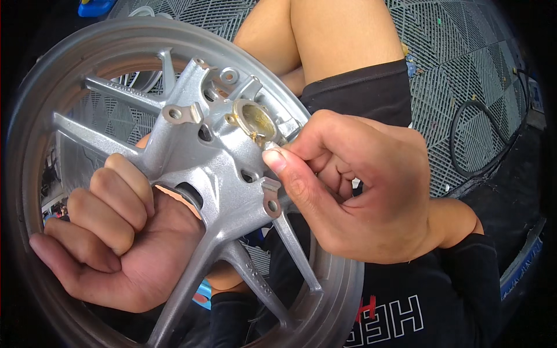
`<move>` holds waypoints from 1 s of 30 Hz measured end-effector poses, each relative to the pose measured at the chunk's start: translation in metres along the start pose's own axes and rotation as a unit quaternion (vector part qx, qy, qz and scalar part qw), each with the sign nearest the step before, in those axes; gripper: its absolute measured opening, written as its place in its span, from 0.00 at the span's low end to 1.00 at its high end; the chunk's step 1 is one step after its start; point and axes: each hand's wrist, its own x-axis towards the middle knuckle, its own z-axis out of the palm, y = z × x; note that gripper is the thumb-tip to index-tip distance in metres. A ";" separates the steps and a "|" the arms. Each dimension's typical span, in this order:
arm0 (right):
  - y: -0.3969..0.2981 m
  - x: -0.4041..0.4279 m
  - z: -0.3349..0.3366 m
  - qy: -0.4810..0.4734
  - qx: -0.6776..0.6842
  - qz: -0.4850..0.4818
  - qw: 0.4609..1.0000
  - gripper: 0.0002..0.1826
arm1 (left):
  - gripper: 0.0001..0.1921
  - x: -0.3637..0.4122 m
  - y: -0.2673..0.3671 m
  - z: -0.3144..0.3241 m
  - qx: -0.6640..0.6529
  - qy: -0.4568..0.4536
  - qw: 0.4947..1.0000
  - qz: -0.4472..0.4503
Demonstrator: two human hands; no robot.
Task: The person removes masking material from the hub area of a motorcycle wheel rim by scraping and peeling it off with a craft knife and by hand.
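A silver cast alloy wheel (174,139), apparently a motorcycle's, is tilted in front of me, spokes and hub facing up. Its round hub bore (256,119) has a rim with yellowish-brown residue. My right hand (352,182) pinches a small pale scrap (270,146) between thumb and index finger, right at the lower edge of that rim; the fingertips hide most of the scrap. My left hand (117,235) comes through between the spokes, palm up with the fingers curled in and nothing visible in them. Its wrist lies against the hub's underside edge.
Grey slatted plastic floor tiles (448,56) spread beyond my bare knees (330,35) and black shorts. A black rubber loop (453,139) lies at the right. Part of another silver rim (148,82) shows through the spokes. A blue object (95,6) sits at the top left.
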 end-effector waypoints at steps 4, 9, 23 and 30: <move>0.001 -0.001 0.000 0.010 0.022 0.017 1.000 0.09 | 0.26 -0.002 -0.002 0.002 -0.010 0.003 1.000 -0.002; -0.001 0.003 0.000 0.006 -0.017 0.001 1.000 0.10 | 0.26 -0.003 -0.003 0.005 0.013 0.018 1.000 0.011; -0.002 -0.007 -0.007 0.035 0.095 -0.006 0.995 0.05 | 0.25 -0.004 0.010 0.003 -0.010 -0.088 0.990 0.113; 0.012 -0.009 -0.002 -0.013 0.108 0.003 0.994 0.05 | 0.27 -0.037 0.008 -0.006 0.063 -0.098 0.976 0.182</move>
